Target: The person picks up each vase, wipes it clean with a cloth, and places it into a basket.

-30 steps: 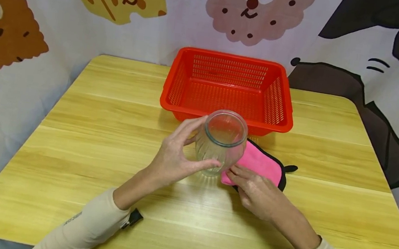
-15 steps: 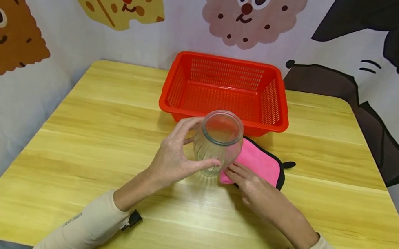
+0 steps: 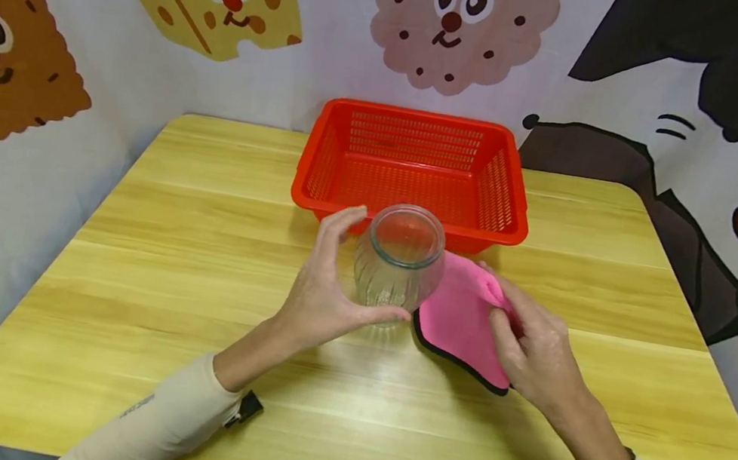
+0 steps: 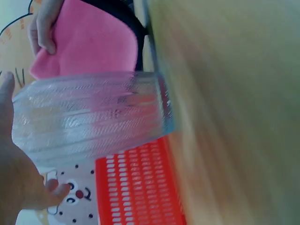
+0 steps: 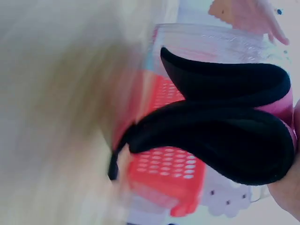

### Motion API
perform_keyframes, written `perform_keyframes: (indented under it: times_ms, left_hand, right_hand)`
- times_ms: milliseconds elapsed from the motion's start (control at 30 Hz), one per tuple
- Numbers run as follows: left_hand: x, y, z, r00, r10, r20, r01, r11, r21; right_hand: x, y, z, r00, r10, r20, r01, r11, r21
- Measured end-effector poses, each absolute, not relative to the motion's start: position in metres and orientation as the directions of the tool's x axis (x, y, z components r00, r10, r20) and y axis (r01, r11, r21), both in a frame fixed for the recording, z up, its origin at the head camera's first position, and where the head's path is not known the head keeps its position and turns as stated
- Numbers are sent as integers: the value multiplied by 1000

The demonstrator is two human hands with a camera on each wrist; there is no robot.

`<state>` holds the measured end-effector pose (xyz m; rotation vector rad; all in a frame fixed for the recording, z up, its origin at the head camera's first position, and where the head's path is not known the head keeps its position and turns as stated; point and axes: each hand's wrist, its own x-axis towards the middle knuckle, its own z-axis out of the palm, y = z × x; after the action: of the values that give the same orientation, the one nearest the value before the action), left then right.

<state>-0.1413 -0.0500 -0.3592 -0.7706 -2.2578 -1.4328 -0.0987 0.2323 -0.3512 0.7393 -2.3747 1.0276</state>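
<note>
A clear ribbed glass jar (image 3: pixel 397 282) with a round open mouth stands upright on the table. My left hand (image 3: pixel 319 296) is spread around its left side, thumb in front near the base. The left wrist view shows its fingers spread, with a gap between forefinger and jar (image 4: pixel 89 117). My right hand (image 3: pixel 542 356) pinches a pink cloth (image 3: pixel 457 320) with black edging by its bunched upper right part, just right of the jar. In the right wrist view the cloth's black back (image 5: pixel 220 145) hangs in folds and hides most of that hand.
A red perforated plastic basket (image 3: pixel 409 180) sits directly behind the jar, close to the cartoon-printed backdrop (image 3: pixel 335 44). Bare wooden table (image 3: pixel 149 296) extends to the left and along the front.
My right hand has gone from resting on the flat cloth beside the jar to pinching and lifting part of it, shifting right. My left fingers have opened away from the jar, which stays put.
</note>
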Motion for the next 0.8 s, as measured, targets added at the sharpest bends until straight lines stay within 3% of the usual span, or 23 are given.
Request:
perform_keyframes:
  times_ms: [167, 367, 800]
  left_hand:
    - [-145, -59, -355, -766, 352, 539, 631, 246, 736]
    - [-148, -63, -352, -746, 391, 540, 636, 176, 751]
    - [-152, -66, -351, -764, 358, 536, 613, 144, 777]
  right_hand:
    - [-101, 215, -342, -671, -265, 692, -702, 528, -478]
    - [-103, 191, -341, -607, -301, 735, -766, 467, -441]
    - [-101, 187, -351, -600, -384, 702, -760, 545, -353]
